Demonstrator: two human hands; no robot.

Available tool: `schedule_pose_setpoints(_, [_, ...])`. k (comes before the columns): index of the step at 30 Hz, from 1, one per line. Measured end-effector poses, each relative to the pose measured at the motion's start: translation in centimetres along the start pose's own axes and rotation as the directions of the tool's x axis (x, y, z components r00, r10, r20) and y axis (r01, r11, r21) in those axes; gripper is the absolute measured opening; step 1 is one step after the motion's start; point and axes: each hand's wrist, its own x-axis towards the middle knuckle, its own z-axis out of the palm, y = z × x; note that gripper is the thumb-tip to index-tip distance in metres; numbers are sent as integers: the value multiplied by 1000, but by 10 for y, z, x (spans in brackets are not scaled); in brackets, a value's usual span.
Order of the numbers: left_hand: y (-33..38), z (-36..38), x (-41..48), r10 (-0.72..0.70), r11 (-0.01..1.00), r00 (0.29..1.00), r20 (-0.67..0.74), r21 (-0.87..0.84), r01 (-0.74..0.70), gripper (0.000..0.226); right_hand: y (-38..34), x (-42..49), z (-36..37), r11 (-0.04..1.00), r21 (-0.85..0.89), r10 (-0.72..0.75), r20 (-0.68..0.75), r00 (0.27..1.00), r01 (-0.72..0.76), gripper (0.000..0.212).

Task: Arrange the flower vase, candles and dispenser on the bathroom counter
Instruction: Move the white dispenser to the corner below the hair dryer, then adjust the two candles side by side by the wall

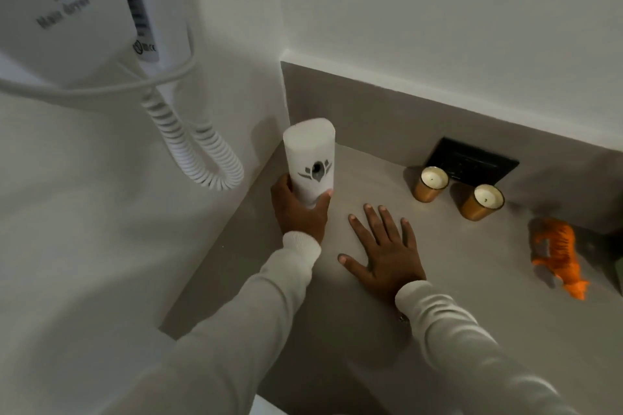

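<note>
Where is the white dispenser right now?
In the head view the dispenser stands upright at the counter's back-left corner, against the side wall, its base gripped by the left hand; the two candles sit to its right.

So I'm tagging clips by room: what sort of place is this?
Most likely a bathroom, perhaps a hotel's: a wall-mounted hair dryer with a coiled cord, a grey counter, and a white dispenser held by the left hand near two candles.

Head view, steeply down onto counter corner (337,330), close.
</note>
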Motion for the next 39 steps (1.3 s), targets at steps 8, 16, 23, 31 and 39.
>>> schedule_pose_setpoints(8, [15, 36, 85, 4, 999, 991, -133, 49, 3, 80, 4, 10, -4, 1000, 13, 8, 15, 1000, -8, 84])
schedule_pose_setpoints(16, [20, 42, 109, 26, 999, 978, -209, 40, -18, 78, 4, 11, -5, 999, 34, 0, -19, 1000, 1, 85])
schedule_pose_setpoints(23, [26, 44, 93, -12, 992, 988, -152, 119, 30, 73, 6, 0, -18, 969, 246, 70, -122, 990, -38, 73])
schedule_pose_setpoints(31, [23, 96, -29, 107, 994, 916, 386, -43, -98, 47, 48, -45, -23, 289, 936, 910, -205, 360, -199, 53])
schedule_pose_setpoints(39, [52, 150, -59, 183, 966, 831, 526, 60, -251, 57, 109, -10, -43, 317, 905, 907, -202, 371, -282, 58])
